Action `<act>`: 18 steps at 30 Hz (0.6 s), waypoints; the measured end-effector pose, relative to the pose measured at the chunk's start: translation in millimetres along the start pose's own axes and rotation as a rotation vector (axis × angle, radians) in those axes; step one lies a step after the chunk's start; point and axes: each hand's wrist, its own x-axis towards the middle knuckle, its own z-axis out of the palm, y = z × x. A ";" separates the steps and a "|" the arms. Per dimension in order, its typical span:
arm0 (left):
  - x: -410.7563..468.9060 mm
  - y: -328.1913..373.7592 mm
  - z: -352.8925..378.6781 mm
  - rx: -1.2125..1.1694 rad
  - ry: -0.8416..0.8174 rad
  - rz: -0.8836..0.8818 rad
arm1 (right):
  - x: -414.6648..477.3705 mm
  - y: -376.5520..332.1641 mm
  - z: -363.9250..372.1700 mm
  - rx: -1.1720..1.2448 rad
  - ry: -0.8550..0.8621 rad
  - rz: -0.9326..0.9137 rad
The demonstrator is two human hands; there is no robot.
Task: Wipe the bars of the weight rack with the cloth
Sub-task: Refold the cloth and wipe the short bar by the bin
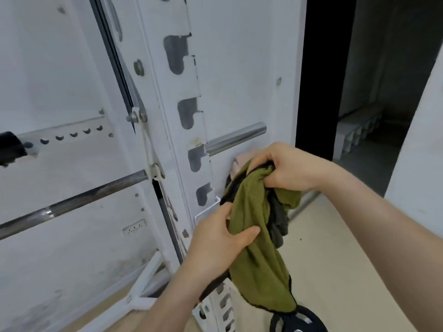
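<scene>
L hand (220, 238) & R hand (285, 168), each grip pinching the bunched cloth (259, 236) just below the short steel bar (236, 138); dangling tail may snag notches of the upright (159, 97).

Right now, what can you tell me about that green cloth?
The cloth is olive green with a dark stitched edge and a grey patch, soft and crumpled. The right hand grips its bunched top, the left hand pinches it lower. Its loose end hangs down towards a black plate, in front of the white rack, just below a steel peg.
</scene>
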 end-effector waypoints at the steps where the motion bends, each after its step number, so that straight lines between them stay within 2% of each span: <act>1: 5.0 5.0 3.8 -0.033 0.050 0.002 | 8.0 6.5 -3.6 -0.019 0.090 -0.013; 3: 17.8 16.1 11.8 -0.054 0.109 0.009 | 27.5 23.3 -9.5 -0.104 0.277 -0.049; 6: 47.2 26.9 23.0 0.075 0.179 0.050 | 66.1 51.5 -16.8 -0.276 0.451 -0.022; 9: 80.0 32.5 31.7 0.191 0.254 0.017 | 106.8 68.5 -31.1 -0.430 0.487 0.106; 11: 100.8 34.7 35.2 0.342 0.316 0.027 | 136.5 75.8 -43.9 -0.456 0.471 0.108; 13: 122.5 40.0 37.5 0.403 0.398 0.024 | 171.2 79.6 -54.4 -0.244 0.442 0.011; 16: 154.7 48.3 41.7 0.459 0.545 0.002 | 221.9 72.1 -70.4 0.456 0.442 -0.153; 18: 164.5 51.6 41.0 0.505 0.632 0.039 | 235.5 57.7 -69.7 0.774 0.521 -0.281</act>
